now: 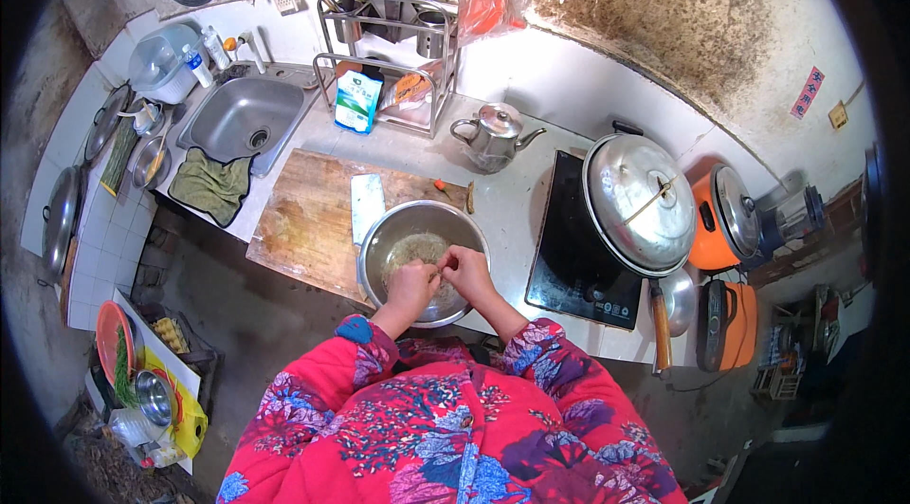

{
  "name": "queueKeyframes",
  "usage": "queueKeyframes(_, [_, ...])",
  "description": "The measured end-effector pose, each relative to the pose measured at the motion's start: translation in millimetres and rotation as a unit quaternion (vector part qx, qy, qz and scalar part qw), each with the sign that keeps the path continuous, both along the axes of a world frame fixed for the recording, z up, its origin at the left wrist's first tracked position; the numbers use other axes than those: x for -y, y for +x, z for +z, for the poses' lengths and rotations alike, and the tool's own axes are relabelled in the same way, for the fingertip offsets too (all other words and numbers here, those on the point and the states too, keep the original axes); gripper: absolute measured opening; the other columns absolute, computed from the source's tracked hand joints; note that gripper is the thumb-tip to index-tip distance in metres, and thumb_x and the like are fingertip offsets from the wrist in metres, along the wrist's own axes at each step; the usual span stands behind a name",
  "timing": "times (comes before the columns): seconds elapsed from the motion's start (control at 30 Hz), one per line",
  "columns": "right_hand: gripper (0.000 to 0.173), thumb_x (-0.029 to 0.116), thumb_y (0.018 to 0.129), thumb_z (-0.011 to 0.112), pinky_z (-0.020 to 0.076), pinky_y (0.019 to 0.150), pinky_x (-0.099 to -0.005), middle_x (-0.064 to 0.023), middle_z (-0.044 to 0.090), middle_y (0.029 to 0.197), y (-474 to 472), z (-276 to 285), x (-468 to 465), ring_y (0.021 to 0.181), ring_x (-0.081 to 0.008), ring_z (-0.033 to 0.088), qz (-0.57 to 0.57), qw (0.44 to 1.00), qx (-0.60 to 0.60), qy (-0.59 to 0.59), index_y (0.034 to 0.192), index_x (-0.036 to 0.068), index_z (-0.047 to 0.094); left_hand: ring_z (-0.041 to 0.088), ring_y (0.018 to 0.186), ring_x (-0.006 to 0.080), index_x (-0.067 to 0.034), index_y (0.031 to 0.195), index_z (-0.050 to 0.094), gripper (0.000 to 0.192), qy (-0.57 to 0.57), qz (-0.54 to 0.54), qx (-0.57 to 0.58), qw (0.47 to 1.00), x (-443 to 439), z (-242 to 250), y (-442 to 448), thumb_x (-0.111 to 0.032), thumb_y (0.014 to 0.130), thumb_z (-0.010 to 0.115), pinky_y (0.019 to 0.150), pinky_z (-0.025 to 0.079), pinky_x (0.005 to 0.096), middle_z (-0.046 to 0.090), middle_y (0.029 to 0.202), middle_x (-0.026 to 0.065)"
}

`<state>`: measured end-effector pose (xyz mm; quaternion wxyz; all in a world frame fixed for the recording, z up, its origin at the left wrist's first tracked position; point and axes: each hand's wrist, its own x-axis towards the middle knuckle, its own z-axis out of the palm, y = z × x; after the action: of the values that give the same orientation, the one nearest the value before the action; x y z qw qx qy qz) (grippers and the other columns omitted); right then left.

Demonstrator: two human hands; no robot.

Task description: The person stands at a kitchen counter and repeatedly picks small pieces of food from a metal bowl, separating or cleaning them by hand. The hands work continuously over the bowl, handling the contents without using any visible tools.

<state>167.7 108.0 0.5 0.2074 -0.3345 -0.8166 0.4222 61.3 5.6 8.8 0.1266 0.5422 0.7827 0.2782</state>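
Note:
A stainless steel bowl [375,234] stands at the counter's front edge, partly over the wooden cutting board [306,202]. Pale, thin, shredded stuff [419,248] lies in its bottom; I cannot tell what it is. Above the bowl, my left hand [412,288] and my right hand [466,273] meet, fingertips pinched together. Anything between the fingers is too small or hidden to make out. Just left of the bowl lies a cleaver [367,202], its lower part hidden by the bowl. A small orange-red piece [440,185] and a brown root-like piece [470,198] lie behind the bowl.
Right of the bowl, a large lidded pot [636,198] sits on a black induction cooktop [569,273], with a wooden-handled pan [661,326] beyond. A metal teapot [492,138] and a steel rack [444,88] stand behind. Leftward are a green cloth [210,184] and sink [245,109].

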Motion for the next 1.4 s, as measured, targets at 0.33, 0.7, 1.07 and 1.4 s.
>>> queueKeyframes(0.33, [0.020, 0.005, 0.080, 0.062, 0.0510, 0.065, -0.0251, -0.0065, 0.069, 0.078, 13, -13, -7, 0.071, -0.0113, 0.064, -0.016, 0.995, -0.012, -0.102, 0.100, 0.004, 0.067, 0.064, 0.083, 0.0210, 0.004, 0.118, 0.052, 0.029, -0.087, 0.106, 0.622, 0.770, -3, -26, -31, -0.011, 0.093, 0.049, 0.070, 0.054, 0.0276, 0.061, 0.099, 0.0117])
queueKeyframes(0.7, [0.023, 0.006, 0.075, 0.069, 0.0514, 0.064, -0.0244, -0.0074, 0.067, 0.082, 15, -5, 2, 0.076, -0.0134, 0.065, -0.007, 0.982, 0.041, -0.186, 0.097, 0.002, 0.064, 0.064, 0.083, 0.0200, 0.002, 0.109, 0.055, 0.022, -0.042, 0.110, 0.672, 0.732, -1, -24, -31, -0.008, 0.089, 0.055, 0.070, 0.054, 0.0271, 0.061, 0.097, 0.0097])
queueKeyframes(1.07, [0.016, 0.010, 0.073, 0.068, 0.0494, 0.062, -0.0350, -0.0118, 0.059, 0.076, 11, 20, 27, 0.072, -0.0254, 0.063, 0.105, 0.989, -0.027, 0.097, 0.087, 0.005, 0.063, 0.061, 0.090, 0.0224, -0.001, 0.110, 0.047, 0.021, 0.012, 0.139, 0.747, 0.650, -4, -51, -26, -0.008, 0.090, 0.051, 0.076, 0.053, 0.0329, 0.059, 0.098, 0.0109])
queueKeyframes(1.4, [0.010, 0.013, 0.076, 0.063, 0.0485, 0.065, -0.0403, -0.0142, 0.061, 0.077, 16, 2, 12, 0.074, -0.0320, 0.061, 0.045, 0.995, 0.020, 0.085, 0.078, 0.004, 0.061, 0.058, 0.098, 0.0278, 0.003, 0.121, 0.039, 0.038, -0.010, 0.145, 0.806, 0.574, -1, -26, -22, 0.008, 0.083, 0.042, 0.090, 0.049, 0.0381, 0.051, 0.113, 0.0208])
